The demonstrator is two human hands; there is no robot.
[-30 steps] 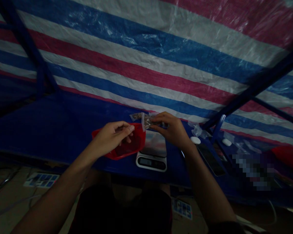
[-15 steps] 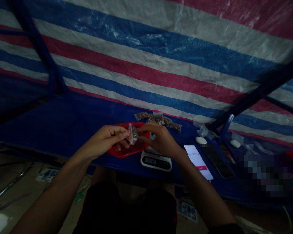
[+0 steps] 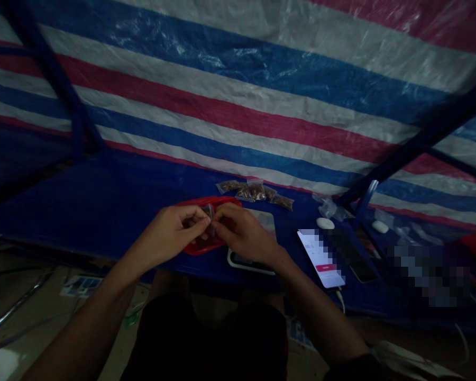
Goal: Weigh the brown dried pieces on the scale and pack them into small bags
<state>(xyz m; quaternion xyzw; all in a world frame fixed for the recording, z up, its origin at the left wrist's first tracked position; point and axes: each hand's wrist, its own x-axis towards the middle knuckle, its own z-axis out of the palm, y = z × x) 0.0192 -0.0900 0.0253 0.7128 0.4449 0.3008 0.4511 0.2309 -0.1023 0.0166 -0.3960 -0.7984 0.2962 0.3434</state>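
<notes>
Over a red tray (image 3: 201,247), both hands pinch a small clear zip bag (image 3: 209,210) between their fingertips. My left hand (image 3: 184,227) has its thumb and fingers closed on the bag's left side. From the other side my right hand (image 3: 240,230) grips it, the fingertips of both hands nearly meeting. Most of the bag is hidden by the fingers. A white digital scale (image 3: 266,219) is partly covered by my right hand and wrist. Behind the tray lie several filled zip bags (image 3: 256,190) with small brownish pieces inside.
A lit phone (image 3: 321,259) lies right of the scale, with a dark phone (image 3: 359,264) beside it. White oval cases (image 3: 325,223) and crumpled clear bags (image 3: 331,207) sit farther back. Blue metal bars (image 3: 400,145) and a striped tarp (image 3: 238,106) bound the blue table (image 3: 83,211).
My right hand has moved left and down, closing on the zip bag beside my left fingers. More of the scale's top shows, while its display is now mostly covered.
</notes>
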